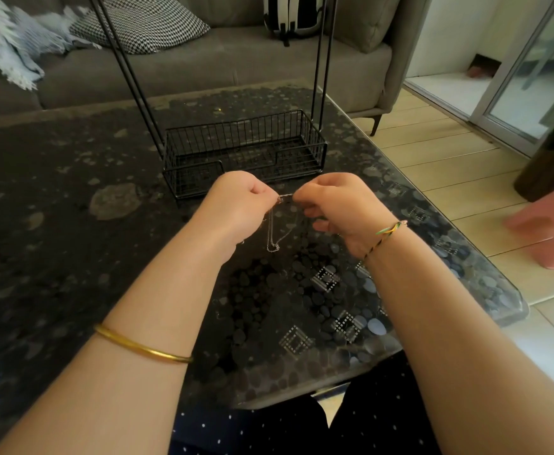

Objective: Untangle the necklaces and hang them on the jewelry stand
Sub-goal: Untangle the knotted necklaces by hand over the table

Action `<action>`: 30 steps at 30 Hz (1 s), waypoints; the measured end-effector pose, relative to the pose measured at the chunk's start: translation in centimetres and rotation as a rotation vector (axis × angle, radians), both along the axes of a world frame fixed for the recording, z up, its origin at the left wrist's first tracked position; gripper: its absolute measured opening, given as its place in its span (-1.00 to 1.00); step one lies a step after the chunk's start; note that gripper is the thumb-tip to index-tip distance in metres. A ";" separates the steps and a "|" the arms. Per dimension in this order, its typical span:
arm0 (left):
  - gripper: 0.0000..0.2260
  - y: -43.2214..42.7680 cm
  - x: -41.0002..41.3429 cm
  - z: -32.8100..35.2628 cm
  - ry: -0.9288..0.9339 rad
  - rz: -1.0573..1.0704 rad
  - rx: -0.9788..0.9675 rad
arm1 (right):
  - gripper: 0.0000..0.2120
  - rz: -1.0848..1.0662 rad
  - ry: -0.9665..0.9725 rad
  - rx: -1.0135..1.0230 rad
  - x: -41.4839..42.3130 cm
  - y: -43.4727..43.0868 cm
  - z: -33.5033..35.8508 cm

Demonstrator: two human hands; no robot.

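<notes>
Necklaces (273, 238) pinched by left hand (240, 205), right hand (338, 205), jewelry stand (236, 133) behind

Both forearms outstretched, left hand (240, 205) and right hand (339, 208) close together, fingers (307, 212) pinched

A single wide-angle view looks out from the person's head, facing forward and steeply down, close over the dark pebble-patterned glass surface (72, 224). The black wire jewelry stand (242, 131) stands mid-frame on the far side. A grey fabric sofa (203, 67) fills the far edge, and pale floor tiles (449, 165) the right.
</notes>
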State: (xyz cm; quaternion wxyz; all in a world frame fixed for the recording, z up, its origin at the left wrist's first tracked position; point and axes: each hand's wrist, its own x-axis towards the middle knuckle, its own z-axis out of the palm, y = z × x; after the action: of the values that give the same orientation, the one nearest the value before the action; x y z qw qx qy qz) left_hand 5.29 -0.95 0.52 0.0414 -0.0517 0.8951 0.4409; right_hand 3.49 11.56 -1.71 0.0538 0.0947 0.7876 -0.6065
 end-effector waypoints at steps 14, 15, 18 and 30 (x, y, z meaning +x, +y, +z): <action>-0.89 -0.7 -0.7 -0.6 0.029 -0.009 0.039 | -0.83 -0.031 -0.099 -0.189 0.0 0.3 0.3; -0.90 -0.7 -0.7 -0.6 0.029 -0.011 0.047 | -0.84 -0.031 -0.104 -0.231 0.0 0.2 0.3; -0.89 -0.8 -0.8 -0.7 0.017 -0.027 0.083 | -0.83 -0.046 -0.109 -0.319 0.0 0.2 0.3; -0.83 -0.8 -1.2 -0.8 0.005 -0.052 0.083 | -0.89 -0.076 0.130 0.138 -0.2 0.8 -0.3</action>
State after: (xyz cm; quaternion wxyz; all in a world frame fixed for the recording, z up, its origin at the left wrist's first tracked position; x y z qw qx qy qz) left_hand 4.12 -1.78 -0.29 0.0529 -0.0256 0.8771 0.4767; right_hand 3.33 12.36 -2.00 -0.0274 0.0884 0.8252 -0.5572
